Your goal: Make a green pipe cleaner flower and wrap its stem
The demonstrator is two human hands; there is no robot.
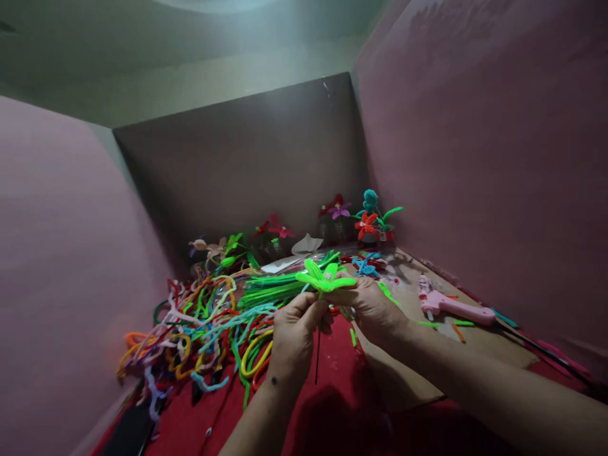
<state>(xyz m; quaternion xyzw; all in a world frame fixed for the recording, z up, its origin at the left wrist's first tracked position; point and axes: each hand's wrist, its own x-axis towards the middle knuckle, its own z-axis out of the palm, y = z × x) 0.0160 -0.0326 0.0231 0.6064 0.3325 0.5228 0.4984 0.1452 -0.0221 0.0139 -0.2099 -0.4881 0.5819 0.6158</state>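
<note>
A bright green pipe-cleaner flower point(319, 276) is held up in front of me, its petals spread wide. My left hand point(295, 330) pinches the thin dark stem point(317, 361) just under the bloom, and the stem's lower end hangs below the fingers. Fingers of my right hand point(375, 305) are closed on a petal at the flower's right side. Behind the flower lies a bundle of green pipe cleaners point(270, 290). A blue pipe-cleaner flower point(367, 265) rests just beyond my right hand.
Tangled coloured pipe cleaners point(190, 335) cover the left of the red tabletop point(332, 405). A pink glue gun point(453, 306) with a dark cord lies on cardboard point(503, 348) at right. Finished flowers in pots point(386, 235) stand along the back wall. A black flat object point(126, 430) is at lower left.
</note>
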